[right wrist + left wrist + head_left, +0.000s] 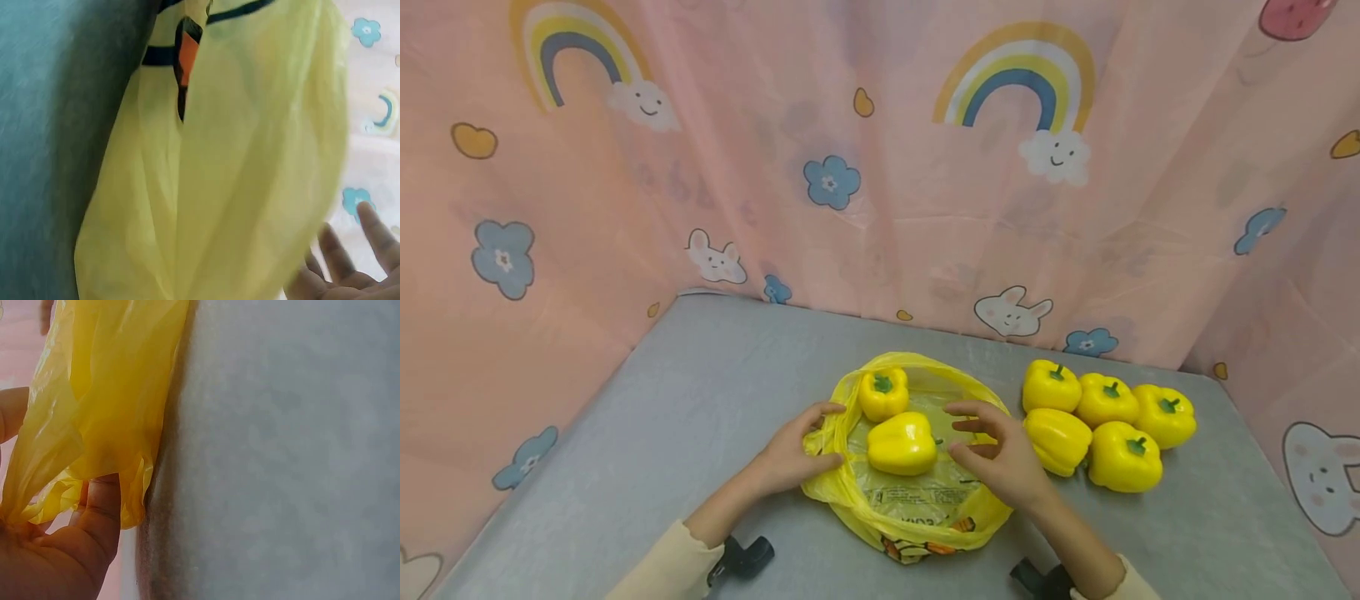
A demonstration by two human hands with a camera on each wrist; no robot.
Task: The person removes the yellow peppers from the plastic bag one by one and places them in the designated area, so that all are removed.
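Observation:
A yellow plastic bag (917,533) lies with its mouth spread wide, and two yellow bell peppers (902,443) rest inside on its bottom. At the bag's left rim, my left hand (790,454) grips the gathered plastic between thumb and fingers; the left wrist view shows the fingers (100,509) partly behind the yellow film (119,387). My right hand (1003,458) is over the bag's right side, fingers parted and holding nothing. In the right wrist view the bag's side (250,162) hides part of that hand (344,269).
Several yellow bell peppers (1105,400) stand and lie in a group right of the bag on the grey tabletop (700,400). A pink patterned curtain (880,250) hangs behind and at both sides.

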